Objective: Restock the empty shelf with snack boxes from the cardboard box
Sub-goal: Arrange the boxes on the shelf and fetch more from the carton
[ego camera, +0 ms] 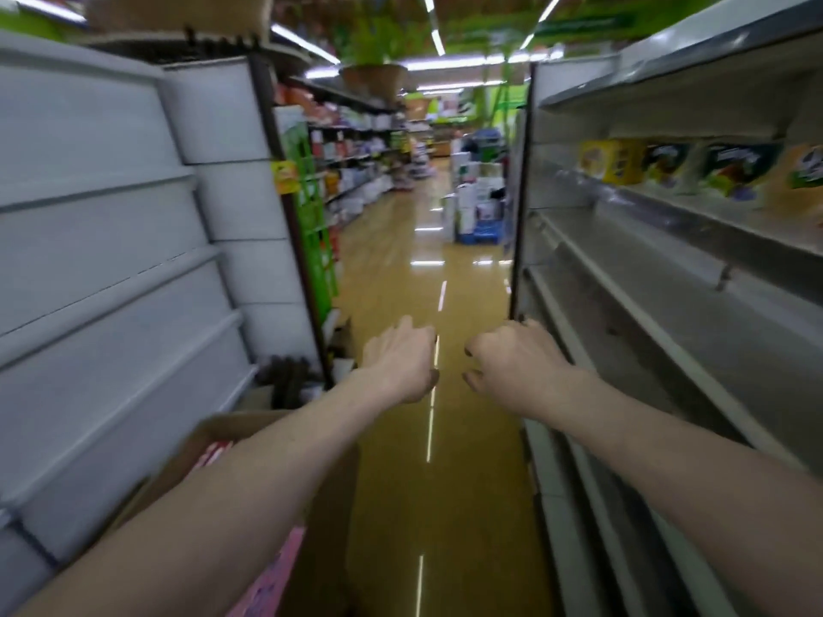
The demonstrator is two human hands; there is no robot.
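Nearest us, low on the left, the cardboard box [332,518] sits on the floor against the left shelving [111,269], w/ pink snack boxes [271,581] showing inside under our left forearm. Both arms reach fwd over the aisle. The left hand [401,362] and right hand [507,362] are near each other, fingers loosely curled, gripping nothing. So we judge the step in hand is a pickup, and it's best done by turning down and left to the box rather than reaching blind. We'd take a snack box by its long sides w/ both hands, keep it level, then swing right. The empty shelf [645,331] on the right is bare metal w/ a raised front lip, so lift over the lip, set down flat and push to the back, face out. Above it, further on, packs [730,171] show the facing to match. Beyond, the aisle floor [423,269] runs to a stacked display [481,202]. The view's blurred, so labels can't be read.
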